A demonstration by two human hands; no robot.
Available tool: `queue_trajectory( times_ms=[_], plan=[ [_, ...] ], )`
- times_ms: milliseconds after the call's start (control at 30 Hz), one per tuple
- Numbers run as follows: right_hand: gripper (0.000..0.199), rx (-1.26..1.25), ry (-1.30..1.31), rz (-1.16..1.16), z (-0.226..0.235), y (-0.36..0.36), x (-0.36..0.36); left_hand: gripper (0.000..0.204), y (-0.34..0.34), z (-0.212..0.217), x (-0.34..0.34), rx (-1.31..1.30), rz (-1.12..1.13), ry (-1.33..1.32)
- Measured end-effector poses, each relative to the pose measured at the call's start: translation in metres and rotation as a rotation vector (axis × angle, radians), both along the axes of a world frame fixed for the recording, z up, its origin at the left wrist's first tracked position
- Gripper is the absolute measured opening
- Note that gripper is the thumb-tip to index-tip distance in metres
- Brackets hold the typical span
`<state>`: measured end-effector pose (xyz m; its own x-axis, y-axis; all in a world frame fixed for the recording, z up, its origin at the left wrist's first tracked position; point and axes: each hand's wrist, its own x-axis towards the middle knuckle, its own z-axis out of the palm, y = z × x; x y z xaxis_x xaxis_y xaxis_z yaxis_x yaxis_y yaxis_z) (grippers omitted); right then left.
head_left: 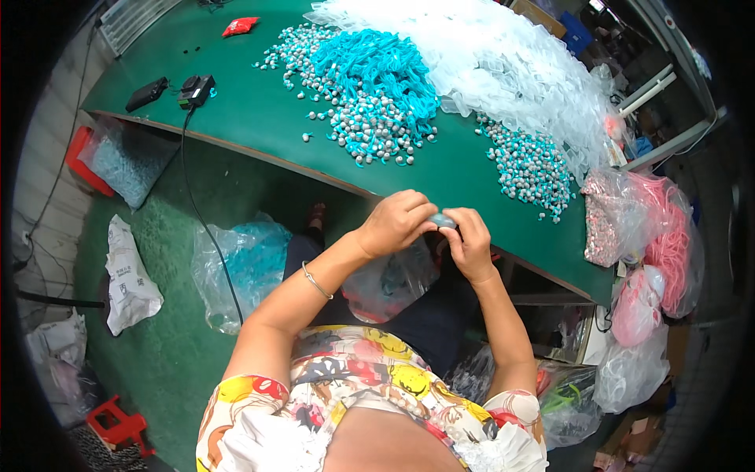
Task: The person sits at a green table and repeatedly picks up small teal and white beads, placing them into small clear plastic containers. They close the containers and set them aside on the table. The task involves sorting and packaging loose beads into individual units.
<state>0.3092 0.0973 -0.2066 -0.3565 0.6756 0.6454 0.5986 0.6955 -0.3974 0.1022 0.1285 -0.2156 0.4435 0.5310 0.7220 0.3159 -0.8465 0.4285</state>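
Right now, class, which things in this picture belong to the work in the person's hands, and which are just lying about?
In the work:
left hand and right hand, both pinching one small grey piece
heap of turquoise cords with grey ends
pile of clear plastic sleeves

Lying about:
small red packet
black charger box
red plastic stool

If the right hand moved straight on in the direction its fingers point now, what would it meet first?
The right hand points toward the left hand, so it would first press into the small grey piece pinched between them, then the left hand's fingers. Depth is hard to judge.
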Motion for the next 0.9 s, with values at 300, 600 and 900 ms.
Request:
queue_trajectory(
  times_ms=[300,600,900],
  plan=[
    [0.019,-0.157,0.101,0.108,0.043,0.118,0.004,0.018,-0.011,0.018,0.005,-0.21,0.085,-0.266],
    [0.02,0.27,-0.472,-0.393,-0.002,0.196,0.018,0.022,-0.049,-0.103,0.044,-0.318,-0.032,0.404],
    [0.032,0.246,-0.358,-0.221,0.032,0.078,0.026,0.022,-0.044,-0.057,0.024,-0.438,-0.183,0.317]
  ],
)
